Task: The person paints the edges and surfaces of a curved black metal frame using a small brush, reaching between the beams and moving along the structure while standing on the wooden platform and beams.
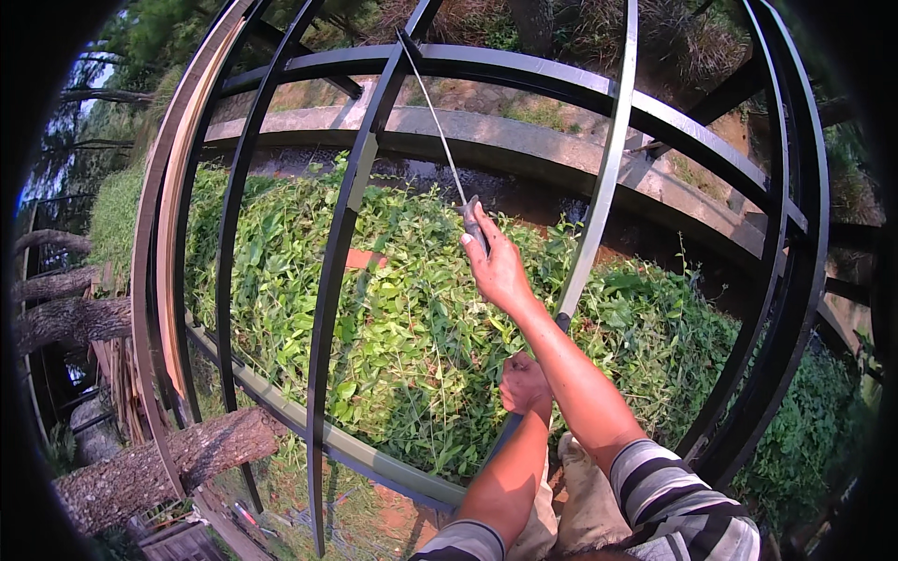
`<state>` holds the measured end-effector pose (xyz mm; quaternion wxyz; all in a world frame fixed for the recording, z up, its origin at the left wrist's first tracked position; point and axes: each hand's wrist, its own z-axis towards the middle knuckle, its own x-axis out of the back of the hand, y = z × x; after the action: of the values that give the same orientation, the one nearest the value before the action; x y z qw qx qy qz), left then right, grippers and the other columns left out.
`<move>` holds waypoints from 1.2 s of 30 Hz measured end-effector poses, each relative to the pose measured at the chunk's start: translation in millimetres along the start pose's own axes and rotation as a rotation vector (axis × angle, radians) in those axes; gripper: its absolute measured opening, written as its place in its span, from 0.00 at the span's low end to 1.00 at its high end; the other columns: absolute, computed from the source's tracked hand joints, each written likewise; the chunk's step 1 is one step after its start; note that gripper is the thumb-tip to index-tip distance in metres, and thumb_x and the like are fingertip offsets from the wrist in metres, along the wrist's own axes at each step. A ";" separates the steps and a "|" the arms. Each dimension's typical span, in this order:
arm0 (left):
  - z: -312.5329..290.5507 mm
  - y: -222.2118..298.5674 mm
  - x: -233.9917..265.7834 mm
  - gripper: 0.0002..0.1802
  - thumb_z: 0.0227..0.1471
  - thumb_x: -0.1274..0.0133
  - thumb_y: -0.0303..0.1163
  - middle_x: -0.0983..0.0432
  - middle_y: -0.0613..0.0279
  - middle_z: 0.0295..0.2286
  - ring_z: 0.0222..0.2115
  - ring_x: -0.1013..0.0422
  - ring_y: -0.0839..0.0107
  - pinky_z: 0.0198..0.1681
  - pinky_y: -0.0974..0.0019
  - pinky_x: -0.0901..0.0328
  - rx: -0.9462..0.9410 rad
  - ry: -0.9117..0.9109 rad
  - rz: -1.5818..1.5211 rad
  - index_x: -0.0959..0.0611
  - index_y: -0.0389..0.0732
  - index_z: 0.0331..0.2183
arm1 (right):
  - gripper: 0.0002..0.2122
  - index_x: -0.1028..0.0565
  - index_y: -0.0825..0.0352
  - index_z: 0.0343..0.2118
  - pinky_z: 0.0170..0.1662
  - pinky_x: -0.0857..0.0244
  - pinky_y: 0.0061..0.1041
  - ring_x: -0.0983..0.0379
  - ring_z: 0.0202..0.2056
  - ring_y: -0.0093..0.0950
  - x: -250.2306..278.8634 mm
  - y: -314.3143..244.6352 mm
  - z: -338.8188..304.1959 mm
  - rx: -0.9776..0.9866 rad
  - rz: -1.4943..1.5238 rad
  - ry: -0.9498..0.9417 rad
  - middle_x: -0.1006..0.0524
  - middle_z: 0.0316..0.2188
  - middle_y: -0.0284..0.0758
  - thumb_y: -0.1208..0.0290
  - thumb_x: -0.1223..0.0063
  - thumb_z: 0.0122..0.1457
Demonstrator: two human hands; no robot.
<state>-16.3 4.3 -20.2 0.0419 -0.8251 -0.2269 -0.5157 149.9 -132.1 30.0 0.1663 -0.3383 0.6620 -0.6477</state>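
Observation:
My right hand (494, 266) is closed around the dark grip of a long thin rod (436, 120). The pale rod slants up and left from the hand. Its far end, with a dark tip, meets the joint of a black metal beam (348, 196) and a crossbeam (524, 70). Lower down, my left hand (525, 383) is closed at a slanting metal bar (603, 178) with a shiny pale top face. My right forearm passes above the left hand and covers part of that bar. The left fingers look wrapped round it, though partly hidden.
Parallel bars of the frame run on both sides, with a lower rail (374, 458) near my legs. Below lie leafy green plants (412, 309), a brick-coloured piece (367, 259) and a concrete ledge (468, 128). Tree trunks (168, 463) and long wooden boards (178, 206) stand at the left.

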 end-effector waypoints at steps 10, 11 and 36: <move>-6.8 0.8 3.1 0.20 0.53 0.54 0.50 0.18 0.56 0.24 0.26 0.22 0.50 0.29 0.48 0.32 0.047 0.008 0.031 0.14 0.48 0.27 | 0.29 0.40 0.68 0.68 0.60 0.37 0.34 0.26 0.56 0.39 -11.3 19.7 -13.8 0.014 0.111 -0.062 0.26 0.56 0.50 0.65 0.49 0.66; -10.0 5.0 6.3 0.20 0.54 0.53 0.50 0.18 0.55 0.24 0.26 0.22 0.49 0.30 0.48 0.31 0.051 -0.013 0.062 0.14 0.49 0.28 | 0.29 0.39 0.67 0.68 0.56 0.32 0.33 0.21 0.50 0.38 -11.3 23.3 -17.6 0.113 0.030 0.007 0.21 0.51 0.49 0.65 0.49 0.66; -14.8 -5.3 12.0 0.23 0.58 0.44 0.51 0.19 0.56 0.36 0.34 0.22 0.61 0.42 0.59 0.28 -0.160 -0.148 -0.049 0.18 0.40 0.41 | 0.29 0.40 0.62 0.69 0.29 0.29 0.28 0.26 0.21 0.25 71.9 -24.3 -167.2 -0.337 0.066 -0.472 0.23 0.22 0.36 0.64 0.49 0.67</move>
<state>-26.5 8.5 -3.8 -0.0537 -0.8558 -0.2077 -0.4707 -6.1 -53.6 86.9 0.2784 -0.4809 0.7139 -0.4261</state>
